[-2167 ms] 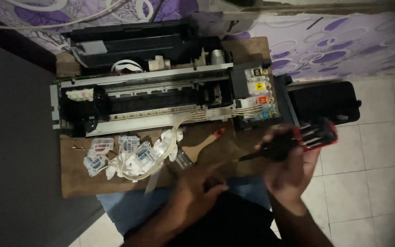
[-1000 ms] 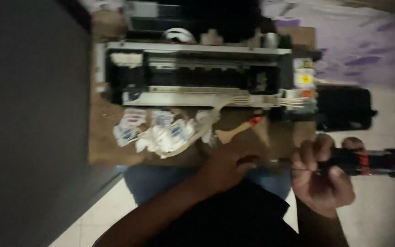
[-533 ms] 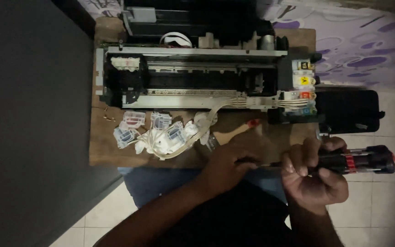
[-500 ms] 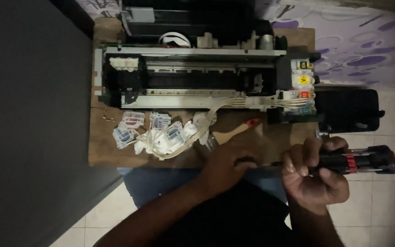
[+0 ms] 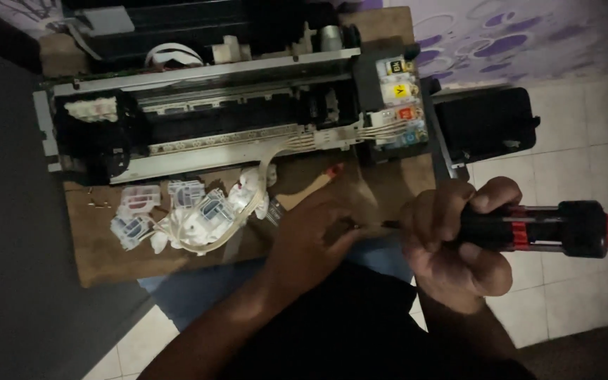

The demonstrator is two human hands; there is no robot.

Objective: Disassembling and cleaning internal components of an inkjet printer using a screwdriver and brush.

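Dim wooden surface (image 5: 114, 253) carrying an opened printer (image 5: 205, 112). Below the printer, your right hand (image 5: 452, 250) grips a screwdriver (image 5: 529, 229); left hand's (image 5: 314, 236) fingers pinch its tip. A slip could jab them, or the ink tubes (image 5: 198, 218).

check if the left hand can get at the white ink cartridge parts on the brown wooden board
Probably yes: the left hand rests on the brown wooden board, the white ink cartridge parts lie just beside it, nothing between.

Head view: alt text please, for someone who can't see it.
Seen from above, a person's right hand grips a black-and-red screwdriver, its tip meeting the left hand over a wooden board. Behind them sits an opened printer with loose ink cartridges spilled in front.
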